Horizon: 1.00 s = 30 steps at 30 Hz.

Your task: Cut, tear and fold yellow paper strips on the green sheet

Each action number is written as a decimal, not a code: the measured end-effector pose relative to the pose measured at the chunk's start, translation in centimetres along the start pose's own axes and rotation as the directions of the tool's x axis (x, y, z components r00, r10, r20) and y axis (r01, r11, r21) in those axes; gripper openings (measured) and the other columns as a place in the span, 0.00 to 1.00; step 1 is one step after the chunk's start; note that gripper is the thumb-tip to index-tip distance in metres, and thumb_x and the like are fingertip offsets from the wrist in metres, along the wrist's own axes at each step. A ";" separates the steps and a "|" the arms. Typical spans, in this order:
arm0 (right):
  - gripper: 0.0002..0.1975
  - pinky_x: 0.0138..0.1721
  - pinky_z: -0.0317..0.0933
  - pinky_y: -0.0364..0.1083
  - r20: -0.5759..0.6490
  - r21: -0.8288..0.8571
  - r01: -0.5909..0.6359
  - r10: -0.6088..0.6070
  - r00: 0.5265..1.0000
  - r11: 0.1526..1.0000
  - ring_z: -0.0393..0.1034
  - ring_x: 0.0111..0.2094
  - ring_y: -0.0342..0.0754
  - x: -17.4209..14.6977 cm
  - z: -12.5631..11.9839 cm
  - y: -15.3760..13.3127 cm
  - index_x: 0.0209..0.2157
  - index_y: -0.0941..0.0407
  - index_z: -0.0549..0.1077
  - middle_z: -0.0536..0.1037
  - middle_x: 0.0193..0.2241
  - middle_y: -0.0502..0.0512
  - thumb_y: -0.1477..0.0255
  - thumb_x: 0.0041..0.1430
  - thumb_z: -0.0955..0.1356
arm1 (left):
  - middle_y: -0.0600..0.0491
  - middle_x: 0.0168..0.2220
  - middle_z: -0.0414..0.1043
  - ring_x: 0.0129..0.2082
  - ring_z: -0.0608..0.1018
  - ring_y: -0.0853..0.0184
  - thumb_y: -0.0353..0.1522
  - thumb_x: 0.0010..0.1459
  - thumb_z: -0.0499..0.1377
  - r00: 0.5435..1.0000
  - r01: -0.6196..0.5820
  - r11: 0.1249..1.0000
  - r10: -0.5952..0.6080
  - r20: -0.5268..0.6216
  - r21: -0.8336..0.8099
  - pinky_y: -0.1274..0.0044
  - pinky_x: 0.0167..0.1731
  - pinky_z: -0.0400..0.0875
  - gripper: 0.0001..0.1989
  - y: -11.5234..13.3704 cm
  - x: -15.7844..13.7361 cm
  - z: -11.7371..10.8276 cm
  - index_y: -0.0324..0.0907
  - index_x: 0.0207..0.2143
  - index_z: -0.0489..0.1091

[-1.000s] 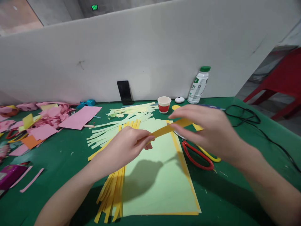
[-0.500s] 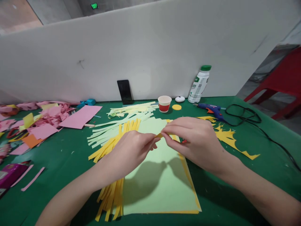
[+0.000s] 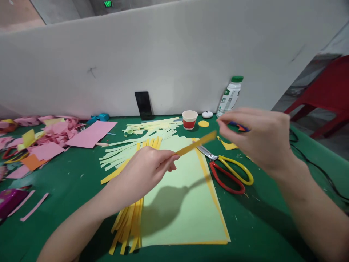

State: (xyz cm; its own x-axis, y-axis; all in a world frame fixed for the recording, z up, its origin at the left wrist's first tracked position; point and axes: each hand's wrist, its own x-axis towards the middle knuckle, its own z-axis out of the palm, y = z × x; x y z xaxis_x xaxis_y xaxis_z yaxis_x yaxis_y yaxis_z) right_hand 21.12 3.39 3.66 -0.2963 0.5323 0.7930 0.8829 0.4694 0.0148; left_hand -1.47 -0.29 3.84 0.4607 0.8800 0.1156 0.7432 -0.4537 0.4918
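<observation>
My left hand (image 3: 152, 169) pinches one end of a narrow yellow paper strip (image 3: 197, 143), which slants up to the right above the green paper. Just beyond the strip's free end is my right hand (image 3: 253, 136), thumb and fingers pressed together, with nothing visible in them. Beneath both hands lies a light green paper sheet (image 3: 185, 218) over yellow paper (image 3: 223, 222). Scissors (image 3: 215, 157) with one red and one yellow handle rest at the sheet's right edge. Yellow strips (image 3: 131, 222) and pale green strips (image 3: 120, 151) are partly covered by my left arm.
A paper cup (image 3: 189, 120), a yellow disc (image 3: 203, 124), a phone (image 3: 143, 105) and a bottle (image 3: 230, 96) stand or lie along the white partition (image 3: 163, 54). Pink paper (image 3: 91, 134) is heaped at left. A black cable (image 3: 321, 169) runs along the right side.
My right hand has moved up and right, off the yellow strip, baring its free end and the scissors below. My left hand keeps its pinch. The view has shifted slightly.
</observation>
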 end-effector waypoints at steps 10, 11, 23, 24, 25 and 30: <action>0.06 0.34 0.63 0.42 0.118 0.424 0.180 -0.251 0.961 0.888 0.70 0.33 0.44 -0.8 0.0 -4.4 0.28 0.58 0.72 0.77 0.30 0.53 0.76 0.54 0.64 | 0.57 0.19 0.71 0.14 0.63 0.77 0.34 0.60 0.47 0.998 -0.039 0.999 0.038 0.042 0.011 0.83 0.17 0.54 0.17 -0.1 0.3 1.0 0.40 0.25 0.71; 0.07 0.33 0.63 0.42 0.154 0.450 0.180 -0.275 0.949 0.874 0.70 0.32 0.44 -1.0 0.2 -4.9 0.28 0.58 0.72 0.77 0.29 0.53 0.76 0.55 0.63 | 0.57 0.18 0.69 0.14 0.62 0.77 0.34 0.60 0.47 0.997 -0.067 0.997 0.066 0.034 0.024 0.83 0.17 0.53 0.17 -0.2 0.3 1.2 0.40 0.24 0.71; 0.07 0.22 0.56 0.41 0.174 0.366 0.211 -0.290 0.941 0.906 0.65 0.21 0.41 -1.6 1.0 -5.8 0.23 0.60 0.71 0.75 0.23 0.51 0.78 0.50 0.63 | 0.61 0.12 0.43 0.16 0.44 0.75 0.30 0.56 0.50 0.948 -0.249 0.936 0.288 -0.136 0.248 0.79 0.15 0.40 0.20 -1.5 0.2 2.8 0.38 0.12 0.55; 0.07 0.21 0.54 0.41 0.184 0.347 0.206 -0.281 0.942 0.915 0.64 0.20 0.40 -1.5 1.0 -5.7 0.23 0.59 0.71 0.75 0.23 0.50 0.78 0.50 0.63 | 0.61 0.11 0.45 0.15 0.45 0.76 0.32 0.57 0.49 0.951 -0.245 0.940 0.281 -0.130 0.238 0.79 0.15 0.41 0.21 -1.5 0.3 2.7 0.38 0.12 0.57; 0.06 0.20 0.54 0.41 0.192 0.327 0.199 -0.271 0.943 0.924 0.64 0.20 0.40 -1.4 1.0 -5.4 0.23 0.59 0.70 0.74 0.23 0.50 0.78 0.50 0.63 | 0.60 0.10 0.48 0.14 0.47 0.76 0.35 0.58 0.49 0.956 -0.238 0.945 0.268 -0.119 0.224 0.79 0.15 0.42 0.22 -1.5 0.3 2.5 0.38 0.12 0.60; 0.05 0.19 0.52 0.40 0.206 0.194 0.203 -0.243 0.948 0.960 0.64 0.20 0.39 -0.8 0.6 -3.7 0.24 0.59 0.69 0.73 0.23 0.49 0.78 0.50 0.63 | 0.56 0.11 0.62 0.12 0.57 0.77 0.38 0.59 0.49 0.980 -0.165 0.971 0.181 -0.078 0.174 0.80 0.15 0.48 0.20 -1.0 0.3 1.3 0.37 0.20 0.71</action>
State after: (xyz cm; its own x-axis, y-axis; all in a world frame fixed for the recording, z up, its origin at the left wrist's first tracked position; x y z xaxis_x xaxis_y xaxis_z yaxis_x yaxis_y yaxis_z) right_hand 17.89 1.62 2.64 -0.5704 0.5360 0.6224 0.7161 0.6957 0.0572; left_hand -1.44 0.25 2.28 0.5482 0.7918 0.2694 0.7297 -0.6102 0.3086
